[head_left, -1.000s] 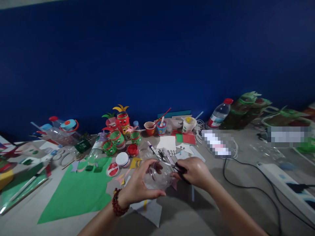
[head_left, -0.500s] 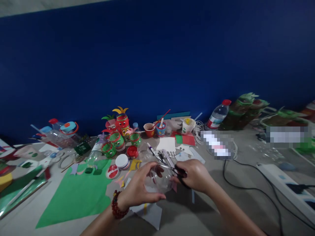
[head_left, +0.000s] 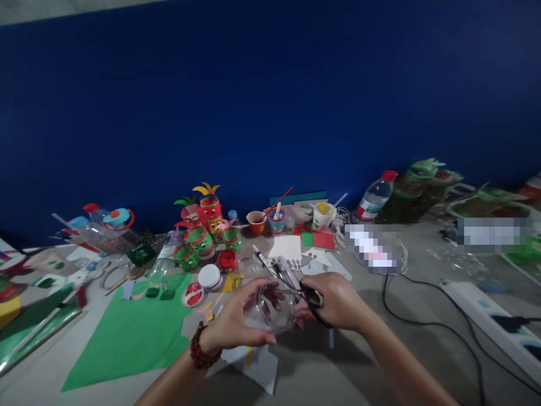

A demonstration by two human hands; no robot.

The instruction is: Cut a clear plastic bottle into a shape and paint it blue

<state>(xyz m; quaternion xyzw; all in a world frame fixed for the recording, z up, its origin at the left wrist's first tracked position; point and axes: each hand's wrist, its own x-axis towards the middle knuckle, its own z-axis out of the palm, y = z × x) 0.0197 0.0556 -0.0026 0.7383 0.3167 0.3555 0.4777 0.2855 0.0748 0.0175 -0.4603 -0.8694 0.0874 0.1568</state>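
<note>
My left hand point(head_left: 236, 318) is curled around a clear plastic piece point(head_left: 276, 316), rounded like the cut-off part of a bottle. In my right hand point(head_left: 338, 301) are black-handled scissors point(head_left: 311, 299), their handles gripped by the fingers. The blades point left and reach the edge of the plastic piece; I cannot tell exactly how far they are closed. A beaded bracelet point(head_left: 203, 345) circles my left wrist. Beneath the hands lies a white paper scrap point(head_left: 257, 369) with a yellow strip on it.
To the left lies a green sheet point(head_left: 127, 338). Painted containers point(head_left: 200, 242), a white-lidded jar point(head_left: 210, 277) and a red paint pot point(head_left: 227, 260) stand beyond my left hand. At the right are a water bottle point(head_left: 374, 198), black cables point(head_left: 422, 324) and a power strip point(head_left: 494, 327).
The scissors have turned slightly and their blades now overlap the plastic piece's rim more closely. My left hand has shifted a little left, and the plastic piece has turned a little.
</note>
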